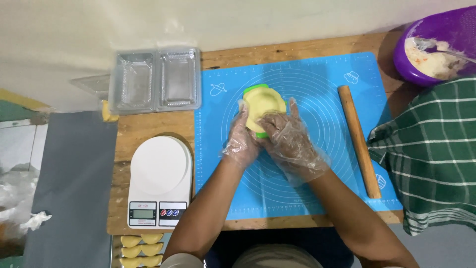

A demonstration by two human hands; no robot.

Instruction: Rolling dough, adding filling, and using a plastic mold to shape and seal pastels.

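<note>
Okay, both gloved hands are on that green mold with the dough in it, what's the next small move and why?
Probably spoon filling from the purple bowl onto the dough. The green mold lies open on the blue mat under the left hand and right hand, and the dough looks bare.

Both gloved hands, the left hand [243,141] and the right hand [290,141], are sitting together over the round green plastic mould [264,106] at the middle of the blue silicone mat [297,193]. Near of them, between the forearms, bare mat is lying open. The long wooden rolling pin [360,141] is barring the right side, with the green checked cloth [431,159] crowding the table's right edge and the purple plastic bowl [436,39] filling the far right corner. To the left, the white digital kitchen scale [159,181] and the clear plastic hinged box [156,79] are taking up the wooden table [144,126], leaving a bare strip between them.
</note>
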